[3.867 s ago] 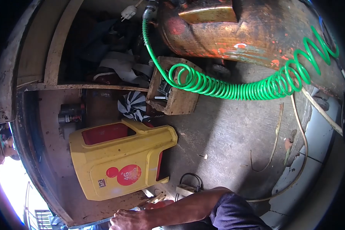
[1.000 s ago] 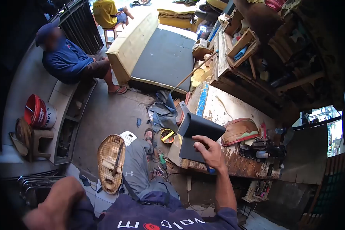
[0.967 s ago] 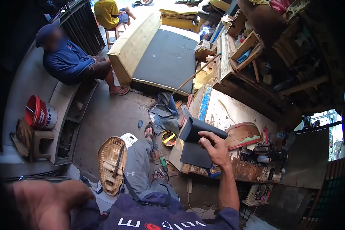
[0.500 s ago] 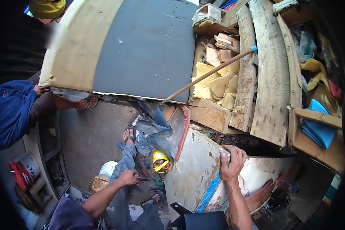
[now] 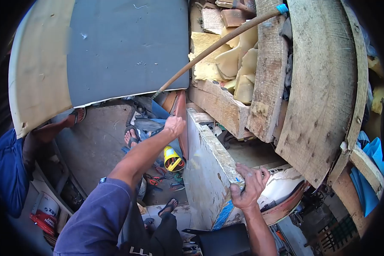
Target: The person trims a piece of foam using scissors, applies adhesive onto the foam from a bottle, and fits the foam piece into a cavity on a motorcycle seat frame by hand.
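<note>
A worn, peeling white panel (image 5: 205, 170) with a blue strip along its lower end stands tilted up, a dark opening beside it. My right hand (image 5: 249, 185) is wrapped over the panel's near right corner, thumb on the face and fingers over the edge. My left hand (image 5: 175, 126) is closed near the panel's far end, beside a red-edged board (image 5: 181, 113); what it holds, if anything, is hidden. A black sheet-like piece (image 5: 224, 241) lies below the panel, near my body.
Ahead is a grey padded seat (image 5: 128, 47). A wooden stick (image 5: 217, 45) leans across foam scraps (image 5: 209, 55) and planks (image 5: 320, 85). On the floor are a yellow container (image 5: 171, 158) and tools (image 5: 155, 179). A seated person (image 5: 10, 170) is at left.
The panel has been raised and tilted, opening a dark gap beside it. My left hand moved forward and up to its far end. My right hand came down onto its corner from above the black piece.
</note>
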`<state>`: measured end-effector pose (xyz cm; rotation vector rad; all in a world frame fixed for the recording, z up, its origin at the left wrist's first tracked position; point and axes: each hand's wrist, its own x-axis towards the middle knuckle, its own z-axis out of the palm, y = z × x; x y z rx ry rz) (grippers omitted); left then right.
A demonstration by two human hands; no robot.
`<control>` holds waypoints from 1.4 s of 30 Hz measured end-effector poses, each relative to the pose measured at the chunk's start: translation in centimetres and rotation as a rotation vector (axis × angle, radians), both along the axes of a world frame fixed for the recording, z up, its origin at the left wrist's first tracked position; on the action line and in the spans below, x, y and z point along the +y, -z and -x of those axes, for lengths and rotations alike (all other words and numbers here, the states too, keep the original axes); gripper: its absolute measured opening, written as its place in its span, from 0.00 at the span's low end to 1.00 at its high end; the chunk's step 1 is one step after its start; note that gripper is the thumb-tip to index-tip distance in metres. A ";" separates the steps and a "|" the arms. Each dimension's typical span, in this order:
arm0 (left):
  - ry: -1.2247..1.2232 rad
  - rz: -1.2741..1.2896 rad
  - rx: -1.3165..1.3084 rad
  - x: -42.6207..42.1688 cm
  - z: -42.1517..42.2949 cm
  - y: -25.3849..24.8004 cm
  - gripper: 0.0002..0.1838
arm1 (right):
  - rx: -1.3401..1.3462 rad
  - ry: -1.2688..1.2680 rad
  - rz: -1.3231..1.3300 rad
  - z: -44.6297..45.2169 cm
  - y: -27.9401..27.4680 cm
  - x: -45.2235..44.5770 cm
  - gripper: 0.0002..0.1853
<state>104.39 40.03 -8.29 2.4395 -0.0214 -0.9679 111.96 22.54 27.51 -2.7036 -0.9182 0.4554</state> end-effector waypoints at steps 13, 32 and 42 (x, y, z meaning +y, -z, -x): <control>-0.309 -0.111 0.662 17.9 23.9 0.0 0.17 | -0.039 -0.025 -0.022 -0.3 0.1 -0.3 0.25; -0.323 0.014 0.085 10.1 19.0 -6.1 0.18 | -0.102 -0.008 -0.068 0.1 -1.1 -0.1 0.22; -1.243 0.232 0.277 19.2 16.4 -11.5 0.14 | -0.093 -0.017 -0.051 0.0 -0.9 0.3 0.22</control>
